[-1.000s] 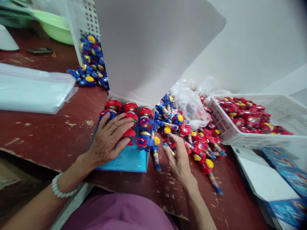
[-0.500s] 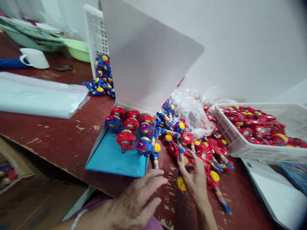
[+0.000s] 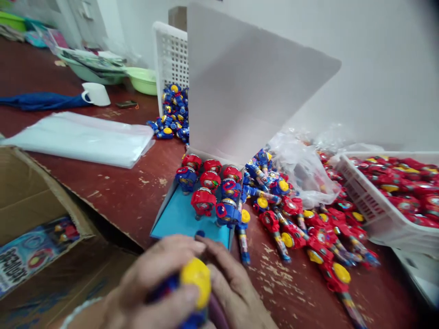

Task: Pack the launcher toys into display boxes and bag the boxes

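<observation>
In front of me, below the open display box (image 3: 161,220), my left hand (image 3: 147,283) is closed around a blue toy with a round yellow disc (image 3: 196,276). My right hand (image 3: 231,283) presses in from the other side, fingers curled against the same toy. Motion blur and the fingers hide most of its body. A small dark blue tip (image 3: 200,234) shows above the fingertips; I cannot tell whether it belongs to this toy. Several red toys (image 3: 203,202) and blue toys (image 3: 228,211) stand upright in the blue-floored box, its white lid raised behind.
Loose red toys with tubes (image 3: 322,237) lie piled right of the box, beside a clear plastic bag (image 3: 305,171) and a white basket (image 3: 373,194) of red toys. Flat plastic bags (image 3: 85,137), a white mug (image 3: 97,94) and an open carton (image 3: 34,196) are on the left.
My right hand has come from the loose pile to in front of the box with a blue-and-yellow toy. My left hand has closed on that toy. The view has swung left.
</observation>
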Demonstrator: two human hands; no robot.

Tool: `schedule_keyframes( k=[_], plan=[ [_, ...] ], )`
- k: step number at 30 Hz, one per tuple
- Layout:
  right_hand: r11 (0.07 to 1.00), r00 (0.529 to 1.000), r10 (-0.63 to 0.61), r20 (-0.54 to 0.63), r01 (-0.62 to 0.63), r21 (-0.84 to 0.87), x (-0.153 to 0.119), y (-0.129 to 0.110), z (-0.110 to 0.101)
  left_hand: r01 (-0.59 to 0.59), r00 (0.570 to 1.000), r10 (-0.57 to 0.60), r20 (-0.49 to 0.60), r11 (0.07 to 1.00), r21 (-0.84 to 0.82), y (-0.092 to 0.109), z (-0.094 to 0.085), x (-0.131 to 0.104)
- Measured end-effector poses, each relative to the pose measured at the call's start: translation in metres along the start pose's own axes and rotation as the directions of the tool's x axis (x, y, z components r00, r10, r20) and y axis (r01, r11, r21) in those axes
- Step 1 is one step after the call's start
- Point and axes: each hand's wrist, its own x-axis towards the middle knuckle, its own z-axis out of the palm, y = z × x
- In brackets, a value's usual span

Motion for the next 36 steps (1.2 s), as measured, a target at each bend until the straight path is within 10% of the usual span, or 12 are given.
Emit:
schedule_keyframes(
  k=[3, 8, 16, 36],
  plan=[
    [0.991, 0.986, -0.099, 0.134, 0.109, -0.072, 0.009, 0.005, 0.011, 0.105, 0.968, -0.123, -0.220, 0.990, -0.091, -0.027, -0.026, 0.010],
    [0.941, 0.988, -0.153, 0.005, 0.147, -0.306, 0.016, 0.019, 0.005, 0.313, 0.835, -0.374, -0.404, 0.926, -0.211, -0.083, -0.015, 0.024],
    [0.953, 0.951, -0.091, -0.294, -0.003, -0.302, -0.002, 0.038, -0.039, 0.084, 0.936, -0.074, -0.343, 0.996, 0.014, -0.118, 0.007, 0.038],
    [0.976, 0.877, 0.049, -0.477, -0.143, -0.162, -0.017, 0.052, -0.071, 0.051, 0.986, -0.031, -0.163, 0.992, 0.117, -0.117, 0.016, 0.062]
  ],
)
